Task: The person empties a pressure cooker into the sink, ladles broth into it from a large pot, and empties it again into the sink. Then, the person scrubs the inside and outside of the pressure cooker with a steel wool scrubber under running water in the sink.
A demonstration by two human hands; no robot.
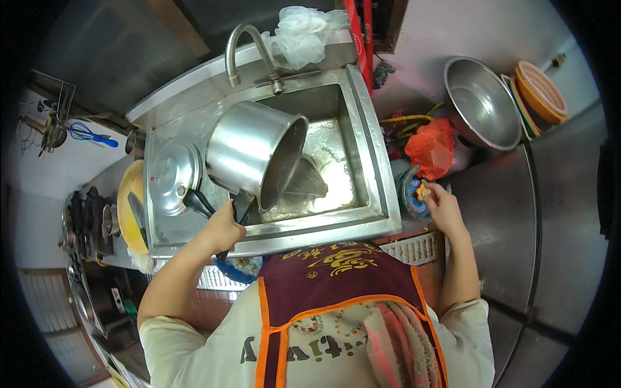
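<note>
My left hand (225, 225) grips the black handle of a metal pressure cooker pot (250, 145). The pot is tipped on its side, its mouth turned over the basin of a stainless steel sink (376, 160). Below the rim is a grey, see-through shape that may be water running out. On the drainboard left of the pot lies the metal lid (172, 167) with a black handle. Right of the sink, the fingers of my right hand (444, 208) close on a small orange-yellow knob (423, 192), above a round blue item bearing writing.
A curved faucet (247, 34) rises behind the basin, near bunched clear plastic bags (303, 39). At right are a red plastic bag (432, 148), a large steel bowl (482, 104) and stacked basins (541, 94). A knife (138, 216) rests on a round yellow board (127, 208) at left.
</note>
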